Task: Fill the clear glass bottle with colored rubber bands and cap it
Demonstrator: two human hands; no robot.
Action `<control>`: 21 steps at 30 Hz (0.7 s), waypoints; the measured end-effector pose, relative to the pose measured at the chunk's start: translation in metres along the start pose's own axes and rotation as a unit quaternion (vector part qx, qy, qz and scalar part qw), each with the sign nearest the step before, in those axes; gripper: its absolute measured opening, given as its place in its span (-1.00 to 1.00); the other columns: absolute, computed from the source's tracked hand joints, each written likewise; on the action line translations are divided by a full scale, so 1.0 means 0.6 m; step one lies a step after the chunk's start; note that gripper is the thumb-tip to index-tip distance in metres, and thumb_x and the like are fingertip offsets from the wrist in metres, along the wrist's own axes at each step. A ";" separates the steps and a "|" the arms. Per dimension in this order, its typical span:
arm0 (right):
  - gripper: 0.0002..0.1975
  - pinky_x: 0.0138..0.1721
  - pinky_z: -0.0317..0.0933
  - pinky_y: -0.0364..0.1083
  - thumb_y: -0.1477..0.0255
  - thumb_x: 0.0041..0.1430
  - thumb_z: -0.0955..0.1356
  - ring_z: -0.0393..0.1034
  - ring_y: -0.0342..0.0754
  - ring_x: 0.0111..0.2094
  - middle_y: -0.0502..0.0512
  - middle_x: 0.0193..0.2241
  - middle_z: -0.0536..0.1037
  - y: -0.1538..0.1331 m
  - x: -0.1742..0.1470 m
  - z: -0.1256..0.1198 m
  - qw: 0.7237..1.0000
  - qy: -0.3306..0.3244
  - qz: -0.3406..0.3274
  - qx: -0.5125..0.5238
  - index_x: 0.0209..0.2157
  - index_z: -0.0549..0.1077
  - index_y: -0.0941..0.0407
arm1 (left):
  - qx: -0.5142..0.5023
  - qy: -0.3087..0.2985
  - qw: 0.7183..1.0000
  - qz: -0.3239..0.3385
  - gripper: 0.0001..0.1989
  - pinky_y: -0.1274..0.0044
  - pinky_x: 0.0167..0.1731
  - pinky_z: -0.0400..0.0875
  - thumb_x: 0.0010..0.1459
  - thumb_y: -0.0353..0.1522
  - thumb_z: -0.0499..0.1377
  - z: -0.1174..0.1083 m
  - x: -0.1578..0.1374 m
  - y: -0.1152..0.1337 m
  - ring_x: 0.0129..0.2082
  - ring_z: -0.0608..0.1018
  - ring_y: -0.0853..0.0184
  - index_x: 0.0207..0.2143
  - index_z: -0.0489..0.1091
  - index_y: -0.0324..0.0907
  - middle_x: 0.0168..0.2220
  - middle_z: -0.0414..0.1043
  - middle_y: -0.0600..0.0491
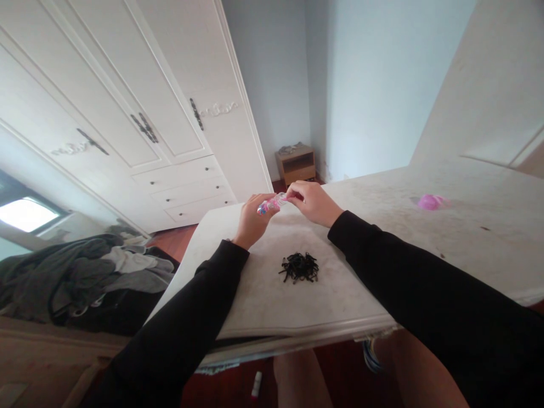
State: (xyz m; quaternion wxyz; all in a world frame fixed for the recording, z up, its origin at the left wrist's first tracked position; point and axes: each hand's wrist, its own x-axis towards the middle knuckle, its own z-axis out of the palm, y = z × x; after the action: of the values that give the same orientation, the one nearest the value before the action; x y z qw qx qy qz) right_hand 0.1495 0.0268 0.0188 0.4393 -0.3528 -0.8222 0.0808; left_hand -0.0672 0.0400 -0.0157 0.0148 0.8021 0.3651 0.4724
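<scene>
My left hand (254, 216) is wrapped round a small clear plastic bottle (272, 204) with pink and blue patches, tilted above the far part of the table. At the bottle's open-looking right end, my right hand (312, 201) is closed in a pinch. What its fingertips hold is too small to make out; a bit of pink shows there. Nearer to me, between my forearms, lies a loose pile of short black bands (300, 266). Well to the right of my right hand sits a round pink thing (430, 202), possibly a lid.
The white table (263, 309) has a raised front edge. Dark clothes (97, 272) are heaped at the left. A white wardrobe (170, 85) and a small wooden nightstand (296, 164) stand behind. A white tube (256, 385) lies on the floor below.
</scene>
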 end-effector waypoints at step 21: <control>-0.80 -0.10 0.24 0.01 0.43 0.36 0.27 0.35 0.01 -0.22 0.14 -0.29 0.51 -0.030 -0.002 -0.014 0.999 0.049 -0.024 0.006 -0.32 0.50 0.13 | -0.105 -0.017 0.994 -0.025 -0.72 0.32 -0.01 0.52 0.20 -0.36 0.36 0.001 -0.001 0.011 -0.05 0.64 0.24 -0.02 0.55 -0.09 -0.02 0.64 -0.01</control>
State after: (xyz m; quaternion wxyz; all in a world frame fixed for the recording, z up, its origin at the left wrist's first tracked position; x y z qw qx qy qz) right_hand 0.1471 0.0115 0.0310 0.4828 -0.3340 -0.8074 0.0585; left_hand -0.0628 0.0349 -0.0140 0.1170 0.7945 0.3334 0.4938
